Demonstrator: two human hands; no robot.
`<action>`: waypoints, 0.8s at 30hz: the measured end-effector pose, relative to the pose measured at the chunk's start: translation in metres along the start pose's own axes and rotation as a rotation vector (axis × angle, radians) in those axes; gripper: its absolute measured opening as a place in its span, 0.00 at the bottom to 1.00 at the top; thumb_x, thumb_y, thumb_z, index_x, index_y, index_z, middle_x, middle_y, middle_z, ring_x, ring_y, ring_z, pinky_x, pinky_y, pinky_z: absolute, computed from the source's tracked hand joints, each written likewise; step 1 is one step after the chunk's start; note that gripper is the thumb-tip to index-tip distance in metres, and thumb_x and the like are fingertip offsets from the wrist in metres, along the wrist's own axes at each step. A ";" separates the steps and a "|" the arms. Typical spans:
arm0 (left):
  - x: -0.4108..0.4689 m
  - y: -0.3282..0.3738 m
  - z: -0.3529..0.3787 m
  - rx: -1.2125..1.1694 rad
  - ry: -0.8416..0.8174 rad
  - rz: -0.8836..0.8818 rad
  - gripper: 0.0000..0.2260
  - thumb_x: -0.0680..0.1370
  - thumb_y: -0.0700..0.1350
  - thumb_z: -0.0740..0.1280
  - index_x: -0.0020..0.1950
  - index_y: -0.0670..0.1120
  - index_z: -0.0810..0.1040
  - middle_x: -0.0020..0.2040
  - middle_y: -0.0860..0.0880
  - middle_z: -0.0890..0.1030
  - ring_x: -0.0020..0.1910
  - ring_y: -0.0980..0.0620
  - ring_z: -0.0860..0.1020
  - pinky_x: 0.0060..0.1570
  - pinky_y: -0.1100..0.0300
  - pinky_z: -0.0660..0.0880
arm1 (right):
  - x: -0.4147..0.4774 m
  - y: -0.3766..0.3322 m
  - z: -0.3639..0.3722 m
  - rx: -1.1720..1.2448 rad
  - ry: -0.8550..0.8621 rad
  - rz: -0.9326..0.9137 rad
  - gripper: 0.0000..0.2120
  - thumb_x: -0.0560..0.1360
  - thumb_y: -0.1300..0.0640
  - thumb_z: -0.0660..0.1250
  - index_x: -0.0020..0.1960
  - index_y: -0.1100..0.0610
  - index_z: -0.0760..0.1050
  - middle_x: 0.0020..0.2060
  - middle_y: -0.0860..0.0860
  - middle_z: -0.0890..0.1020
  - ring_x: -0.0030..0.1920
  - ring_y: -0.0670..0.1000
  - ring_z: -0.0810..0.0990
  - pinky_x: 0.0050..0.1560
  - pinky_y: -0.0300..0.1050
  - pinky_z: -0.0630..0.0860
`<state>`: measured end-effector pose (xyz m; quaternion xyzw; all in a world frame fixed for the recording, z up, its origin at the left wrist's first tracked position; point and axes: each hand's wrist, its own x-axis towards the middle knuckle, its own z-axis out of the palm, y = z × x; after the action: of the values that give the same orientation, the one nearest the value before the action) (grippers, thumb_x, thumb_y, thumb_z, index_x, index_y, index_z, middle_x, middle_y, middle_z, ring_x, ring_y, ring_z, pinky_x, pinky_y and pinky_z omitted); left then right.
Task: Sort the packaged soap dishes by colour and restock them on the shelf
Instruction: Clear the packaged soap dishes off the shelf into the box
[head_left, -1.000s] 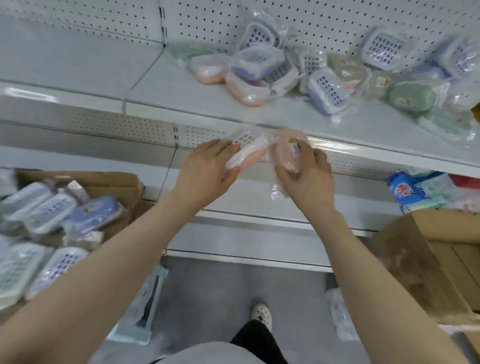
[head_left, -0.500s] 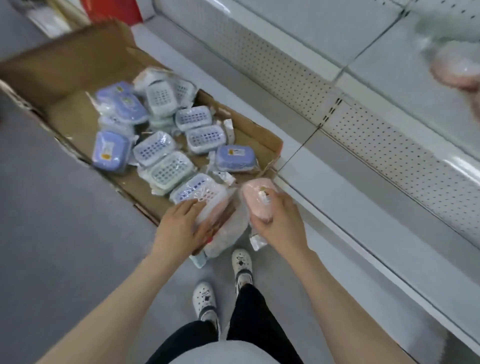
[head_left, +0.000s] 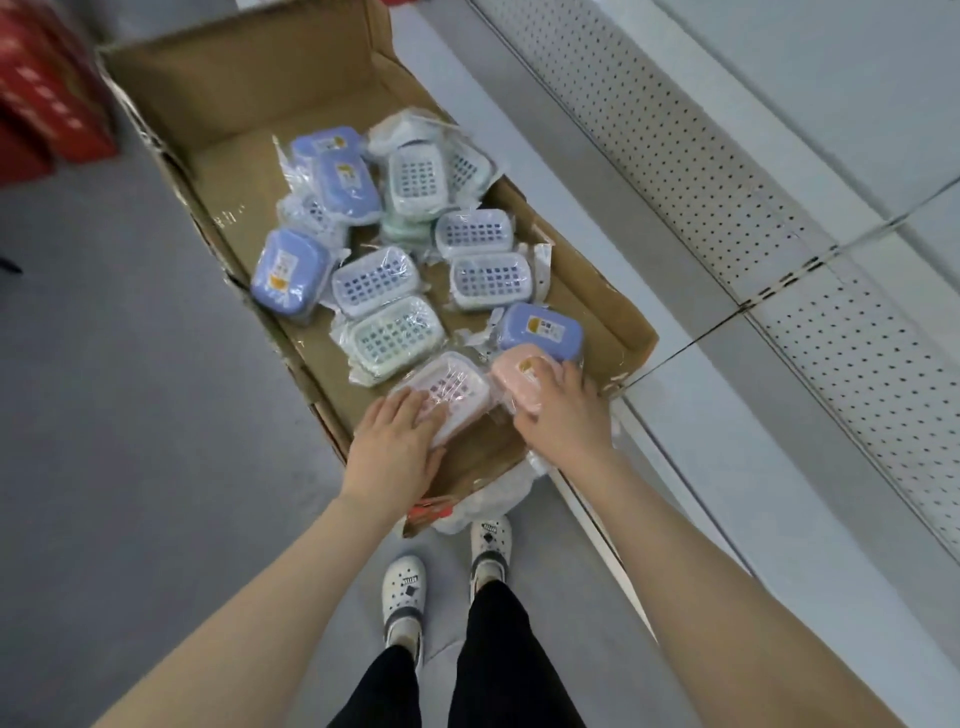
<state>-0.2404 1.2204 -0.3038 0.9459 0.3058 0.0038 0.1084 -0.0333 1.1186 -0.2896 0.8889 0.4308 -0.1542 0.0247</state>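
Observation:
Two pink packaged soap dishes lie at the near end of a cardboard box (head_left: 249, 93) on the floor. My left hand (head_left: 395, 452) holds the one lying grid side up (head_left: 452, 387), fingers over its near end. My right hand (head_left: 563, 410) grips the other pink dish (head_left: 514, 371), which lies label side up. Further into the box are several wrapped blue dishes (head_left: 288, 270) and green dishes (head_left: 395, 335), loosely piled.
White metal shelving (head_left: 779, 249) with a perforated front runs along the right of the box. Red cartons (head_left: 47, 104) stand at the far left. My feet in white clogs (head_left: 405, 597) stand on the grey floor just behind the box, beside crumpled plastic wrap (head_left: 498, 493).
I have turned from the upper shelf down to the box. Both hands carried the pink dishes from the shelf edge down into the near end of the box.

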 end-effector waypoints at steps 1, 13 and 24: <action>0.002 0.002 -0.003 0.010 -0.017 -0.003 0.21 0.72 0.53 0.72 0.63 0.49 0.78 0.63 0.43 0.78 0.65 0.40 0.73 0.65 0.45 0.69 | 0.000 0.001 -0.002 -0.007 0.000 -0.005 0.33 0.75 0.42 0.60 0.75 0.49 0.54 0.68 0.58 0.64 0.64 0.62 0.68 0.61 0.56 0.71; 0.022 0.037 -0.069 0.053 0.057 0.135 0.21 0.79 0.59 0.61 0.67 0.50 0.75 0.66 0.48 0.76 0.66 0.44 0.72 0.67 0.49 0.67 | -0.058 0.032 -0.061 -0.022 0.220 -0.089 0.26 0.78 0.45 0.61 0.72 0.55 0.64 0.66 0.58 0.71 0.63 0.61 0.72 0.63 0.56 0.70; 0.059 0.137 -0.160 0.029 0.177 0.630 0.18 0.77 0.50 0.67 0.64 0.44 0.77 0.63 0.42 0.78 0.62 0.40 0.75 0.63 0.45 0.72 | -0.171 0.114 -0.137 -0.198 0.499 0.065 0.25 0.77 0.49 0.67 0.69 0.60 0.70 0.64 0.62 0.75 0.63 0.63 0.74 0.62 0.58 0.70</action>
<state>-0.1245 1.1787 -0.1229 0.9915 0.0063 0.1149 0.0613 -0.0095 0.9415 -0.1185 0.9060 0.4078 0.1134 0.0094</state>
